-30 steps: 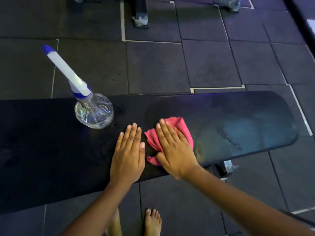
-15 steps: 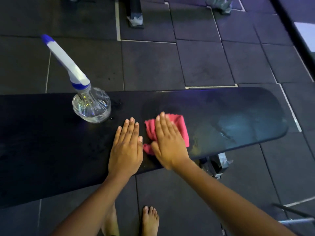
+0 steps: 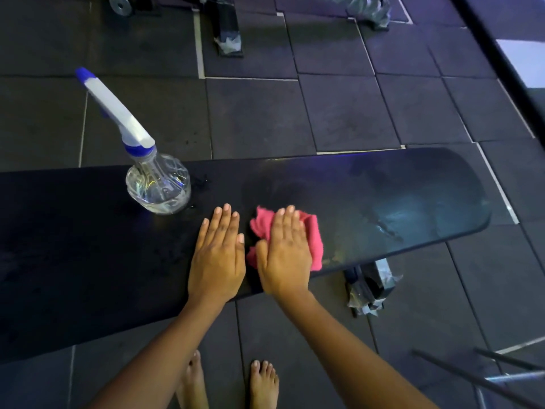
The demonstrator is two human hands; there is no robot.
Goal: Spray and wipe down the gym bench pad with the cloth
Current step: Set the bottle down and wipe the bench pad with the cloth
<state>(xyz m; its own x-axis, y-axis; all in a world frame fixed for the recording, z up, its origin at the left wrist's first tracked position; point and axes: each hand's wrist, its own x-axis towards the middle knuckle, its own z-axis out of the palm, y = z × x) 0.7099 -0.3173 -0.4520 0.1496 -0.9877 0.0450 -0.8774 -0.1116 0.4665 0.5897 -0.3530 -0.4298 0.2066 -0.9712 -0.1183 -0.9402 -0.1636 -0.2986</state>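
Cloth (image 3: 314, 243) has slid slightly toward flat left hand (image 3: 218, 258) under straight-fingered right hand (image 3: 284, 255)

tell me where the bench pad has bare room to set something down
Bare pad runs from the cloth to the rounded right end, though it looks wet. More lies left of the bottle. Crowded in the middle: bottle, left hand, right hand on the cloth.
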